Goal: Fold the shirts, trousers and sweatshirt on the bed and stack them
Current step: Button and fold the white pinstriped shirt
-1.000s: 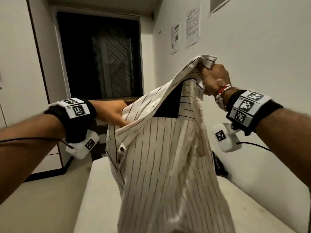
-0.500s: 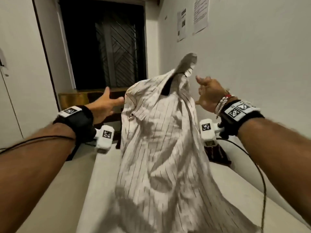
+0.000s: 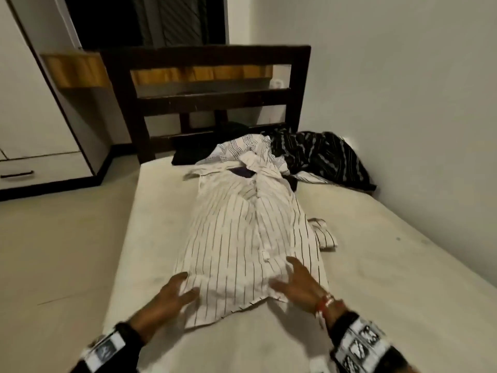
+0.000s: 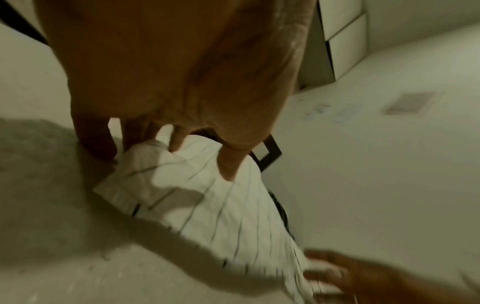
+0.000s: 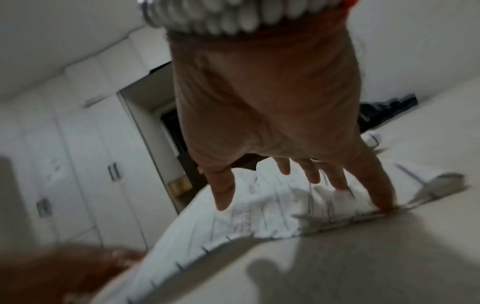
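Note:
A white pinstriped shirt [image 3: 242, 232] lies spread front-up along the bed [image 3: 390, 265], collar toward the headboard. My left hand [image 3: 188, 285] rests on the hem's left corner with its thumb over the cloth. My right hand [image 3: 282, 273] lies on the hem's right part with fingers spread flat. The left wrist view shows my left hand [image 4: 176, 162] touching the shirt [image 4: 207, 209] at its edge. In the right wrist view, my right hand [image 5: 280, 195] spreads over the shirt [image 5: 259, 214]. One sleeve [image 3: 322, 232] sticks out to the right.
Near the headboard [image 3: 209, 103] lie a dark striped garment [image 3: 322, 157], a white blue-striped shirt [image 3: 236, 146] and a black garment [image 3: 185, 157]. A wall [image 3: 403, 103] runs along the bed's right side. The floor [image 3: 53, 238] and a wardrobe [image 3: 32, 103] are left.
The shirt, held up in the air and then let go, now lies flat on the bed. Both hands have come down onto its hem.

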